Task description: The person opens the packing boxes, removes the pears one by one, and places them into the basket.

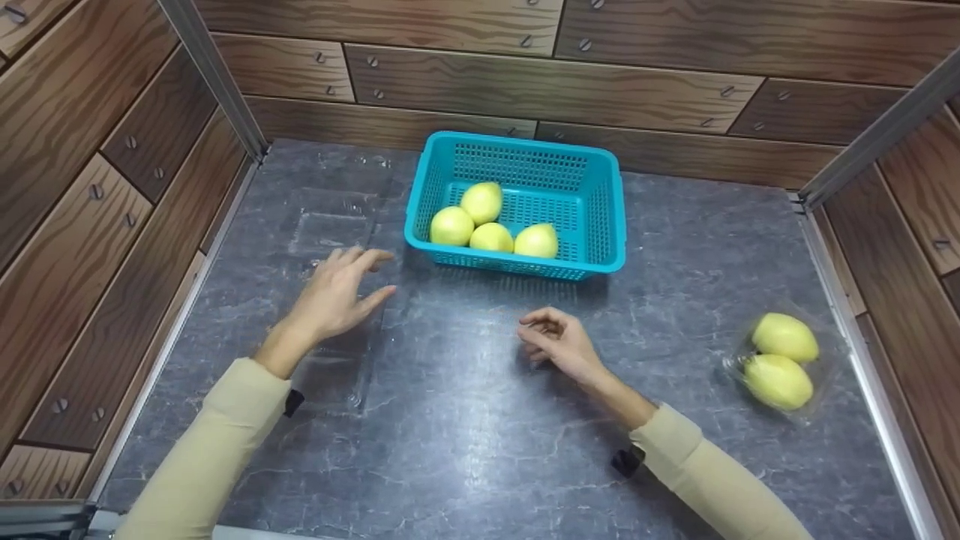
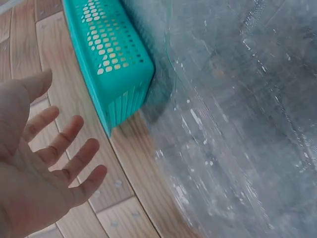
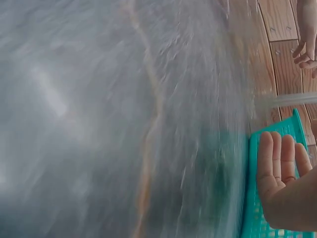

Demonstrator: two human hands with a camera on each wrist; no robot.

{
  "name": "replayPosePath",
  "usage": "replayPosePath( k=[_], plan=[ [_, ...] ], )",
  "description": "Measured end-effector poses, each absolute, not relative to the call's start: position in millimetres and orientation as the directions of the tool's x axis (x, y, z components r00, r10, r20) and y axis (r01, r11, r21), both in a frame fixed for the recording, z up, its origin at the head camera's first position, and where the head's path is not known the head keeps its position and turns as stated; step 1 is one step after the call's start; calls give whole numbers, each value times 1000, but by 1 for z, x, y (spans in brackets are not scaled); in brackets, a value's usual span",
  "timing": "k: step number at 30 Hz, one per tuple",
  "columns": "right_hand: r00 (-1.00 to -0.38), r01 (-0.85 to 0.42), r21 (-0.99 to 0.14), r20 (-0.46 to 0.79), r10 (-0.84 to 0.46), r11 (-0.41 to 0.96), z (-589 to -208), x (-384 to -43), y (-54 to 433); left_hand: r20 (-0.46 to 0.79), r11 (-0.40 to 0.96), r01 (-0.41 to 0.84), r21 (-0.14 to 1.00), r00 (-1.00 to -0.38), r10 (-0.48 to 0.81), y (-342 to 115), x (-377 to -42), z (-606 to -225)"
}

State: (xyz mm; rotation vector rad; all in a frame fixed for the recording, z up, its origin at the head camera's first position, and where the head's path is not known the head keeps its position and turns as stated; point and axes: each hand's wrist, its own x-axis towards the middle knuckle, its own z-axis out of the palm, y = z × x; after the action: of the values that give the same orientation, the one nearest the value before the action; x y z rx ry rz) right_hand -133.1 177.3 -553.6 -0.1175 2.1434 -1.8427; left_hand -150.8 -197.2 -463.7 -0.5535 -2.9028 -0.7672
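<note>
A blue-green plastic basket (image 1: 600,259) holds several yellow-green, lemon-like fruits, among them a fruit (image 1: 481,203) at the back of the group. My left hand (image 1: 330,296) hovers left of the basket's near corner, fingers spread and holding nothing. Under and around it lies clear plastic packaging (image 1: 330,232), hard to make out against the table. In front of the basket is my right hand (image 1: 562,345), its fingers loosely bent with nothing in them. Both wrist views show the basket beyond the hands, its side (image 2: 119,84) on the left and its wall (image 3: 252,198) on the right.
Two more yellow fruits (image 1: 784,337) sit in clear plastic wrapping at the table's right. Wood-patterned walls (image 1: 465,75) close in the grey marbled table (image 1: 450,450) at the back and both sides, with metal rails (image 1: 870,367) along the side edges.
</note>
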Motion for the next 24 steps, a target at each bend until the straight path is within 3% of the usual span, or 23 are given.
replayPosePath(
  k=[11, 24],
  plan=[
    [-979, -25, -931, -52, -199, 364, -558, -125, 227, 192, 834, 449, 320, -893, 407, -165, -176, -468],
    [-982, -187, -703, 128, -136, 687, -552, -113, 285, 166, 855, 509, 96, -855, 491, -138, -203, -484]
  ],
)
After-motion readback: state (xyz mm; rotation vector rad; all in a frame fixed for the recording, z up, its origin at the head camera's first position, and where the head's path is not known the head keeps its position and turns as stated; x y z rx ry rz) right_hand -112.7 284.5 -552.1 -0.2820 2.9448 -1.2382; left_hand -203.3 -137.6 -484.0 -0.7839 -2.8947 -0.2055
